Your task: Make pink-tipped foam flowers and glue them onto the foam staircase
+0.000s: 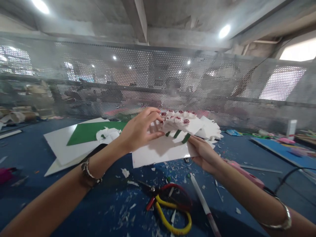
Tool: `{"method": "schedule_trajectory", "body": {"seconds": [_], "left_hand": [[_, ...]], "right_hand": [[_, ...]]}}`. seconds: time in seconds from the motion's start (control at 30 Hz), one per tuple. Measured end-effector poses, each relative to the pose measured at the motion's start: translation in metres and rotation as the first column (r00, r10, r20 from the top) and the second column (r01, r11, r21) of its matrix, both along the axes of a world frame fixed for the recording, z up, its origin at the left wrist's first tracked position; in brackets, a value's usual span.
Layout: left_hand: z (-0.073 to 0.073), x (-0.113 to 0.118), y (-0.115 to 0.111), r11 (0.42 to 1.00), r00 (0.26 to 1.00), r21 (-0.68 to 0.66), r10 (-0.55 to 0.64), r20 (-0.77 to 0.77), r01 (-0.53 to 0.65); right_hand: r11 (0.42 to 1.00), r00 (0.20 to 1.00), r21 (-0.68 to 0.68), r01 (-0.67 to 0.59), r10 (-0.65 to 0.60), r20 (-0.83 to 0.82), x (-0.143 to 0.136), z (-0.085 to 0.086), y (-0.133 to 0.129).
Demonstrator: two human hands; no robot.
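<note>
A white craft piece (181, 123) with dark red swirls on top and green strips beneath stands over a white board (160, 151). My left hand (142, 130) is at the left end of the piece, thumb and fingers apart, fingertips at its edge. Under the right side, my right hand (203, 153) grips the board, with its fingers partly hidden below. Layered white paper (209, 128) lies just behind on the right. Scissors (170, 204) with red and yellow handles lie open below the board.
Green sheet (85, 133) and crumpled white paper (108, 134) rest on white boards (59, 148) at left. A white-bladed tool (201, 194), a pink glue gun (247, 174) and a blue board (278, 151) are at right. Scraps litter the blue table (103, 204); behind stands a perforated metal screen (138, 79).
</note>
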State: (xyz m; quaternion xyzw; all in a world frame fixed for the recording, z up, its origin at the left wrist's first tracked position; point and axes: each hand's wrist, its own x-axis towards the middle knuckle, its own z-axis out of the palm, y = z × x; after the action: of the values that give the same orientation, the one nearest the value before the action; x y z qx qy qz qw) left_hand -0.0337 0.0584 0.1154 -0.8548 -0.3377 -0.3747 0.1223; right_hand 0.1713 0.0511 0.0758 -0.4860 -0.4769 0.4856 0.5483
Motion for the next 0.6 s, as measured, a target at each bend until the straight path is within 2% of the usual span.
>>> {"method": "schedule_trajectory", "body": {"seconds": [0.1,0.17,0.2,0.27,0.37,0.5,0.6], "left_hand": [[0.008,-0.011,-0.002,0.998,0.999,-0.061,-0.023,-0.029,0.021],[0.015,-0.022,-0.003,0.989,1.0,-0.146,-0.002,0.006,0.003],[0.018,-0.028,-0.003,0.97,0.999,-0.241,0.028,0.019,-0.023],[0.022,-0.039,0.0,0.896,0.999,-0.443,0.027,0.019,-0.016],[0.023,-0.048,0.007,0.792,0.996,-0.611,-0.037,-0.076,-0.017],[0.019,-0.047,0.016,0.707,0.988,-0.705,-0.134,-0.071,0.045],[0.014,-0.045,0.02,0.718,0.993,-0.696,-0.08,-0.083,0.0]], "right_hand": [[1.0,1.0,-0.009,0.021,-0.021,-0.004,0.0,0.003,-0.001],[0.999,0.999,0.003,0.032,-0.032,0.0,0.0,0.006,-0.002],[0.999,0.999,0.011,0.034,-0.035,0.004,0.0,0.008,-0.003],[0.999,0.999,0.029,0.032,-0.033,0.022,0.001,0.011,-0.004],[0.999,0.997,0.04,0.006,-0.009,0.079,0.001,0.015,-0.001],[0.999,0.984,0.044,-0.025,0.017,0.176,0.003,0.015,0.014],[0.999,0.962,0.04,-0.013,0.002,0.273,0.005,0.013,0.026]]}}
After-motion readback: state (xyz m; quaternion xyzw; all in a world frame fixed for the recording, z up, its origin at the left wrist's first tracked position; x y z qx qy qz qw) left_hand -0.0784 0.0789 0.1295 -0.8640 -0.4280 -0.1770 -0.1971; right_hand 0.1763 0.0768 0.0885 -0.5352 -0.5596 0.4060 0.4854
